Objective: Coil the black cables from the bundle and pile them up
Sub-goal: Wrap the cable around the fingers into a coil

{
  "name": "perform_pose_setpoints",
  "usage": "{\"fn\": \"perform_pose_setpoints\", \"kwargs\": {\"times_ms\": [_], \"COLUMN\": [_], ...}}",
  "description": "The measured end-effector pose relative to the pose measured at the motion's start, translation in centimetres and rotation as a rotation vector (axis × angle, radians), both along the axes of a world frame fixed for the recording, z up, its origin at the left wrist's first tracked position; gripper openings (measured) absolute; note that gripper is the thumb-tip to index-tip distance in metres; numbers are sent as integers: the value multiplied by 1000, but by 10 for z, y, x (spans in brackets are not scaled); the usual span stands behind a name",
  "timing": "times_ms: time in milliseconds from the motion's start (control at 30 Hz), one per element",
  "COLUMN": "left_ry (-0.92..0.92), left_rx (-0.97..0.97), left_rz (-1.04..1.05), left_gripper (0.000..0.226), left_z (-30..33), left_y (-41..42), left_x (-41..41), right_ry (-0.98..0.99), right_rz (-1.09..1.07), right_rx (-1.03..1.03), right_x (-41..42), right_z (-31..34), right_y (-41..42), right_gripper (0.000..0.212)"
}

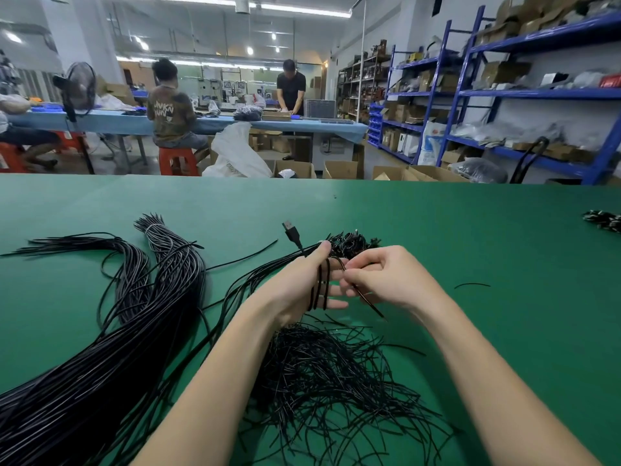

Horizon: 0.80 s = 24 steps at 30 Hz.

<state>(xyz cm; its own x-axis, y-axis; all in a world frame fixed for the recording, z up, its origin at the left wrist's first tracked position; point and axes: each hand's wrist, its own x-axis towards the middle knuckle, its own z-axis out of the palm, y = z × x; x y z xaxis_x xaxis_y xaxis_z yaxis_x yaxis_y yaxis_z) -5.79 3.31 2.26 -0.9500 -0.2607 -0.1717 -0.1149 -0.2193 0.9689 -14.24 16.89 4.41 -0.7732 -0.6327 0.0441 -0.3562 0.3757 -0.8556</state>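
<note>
black cable looped round left hand grip, right hand pinching its end

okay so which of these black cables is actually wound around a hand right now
The one with the USB plug sticking up: that cable loops around the left hand fingers, the right hand pinching its end. The cable bundle lies flat on the table.

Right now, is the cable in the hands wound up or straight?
Wound up: the cable loops around the left hand, and the right hand pinches its end.
</note>
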Motion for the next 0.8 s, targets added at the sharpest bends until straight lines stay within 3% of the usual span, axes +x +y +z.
{"fn": "perform_pose_setpoints", "kwargs": {"times_ms": [100, 300, 400, 567, 800], "left_ry": [41, 109, 94, 83, 111], "left_rx": [33, 91, 95, 99, 86], "left_rz": [-36, 6, 44, 46, 63], "left_gripper": [49, 22, 27, 29, 29], "left_z": [0, -1, -3, -1, -1], "left_y": [2, 3, 3, 0, 6], "left_x": [0, 2, 2, 4, 2], "right_ry": [-77, 62, 87, -39, 131], "right_rz": [-24, -64, -71, 48, 16], "right_rx": [-129, -315, -289, -193, -138], "right_x": [4, 16, 16, 10, 12], "right_z": [-4, -21, -26, -25, -30], "right_y": [0, -4, -3, 7, -1], "right_gripper": [9, 16, 12, 17, 16]}}
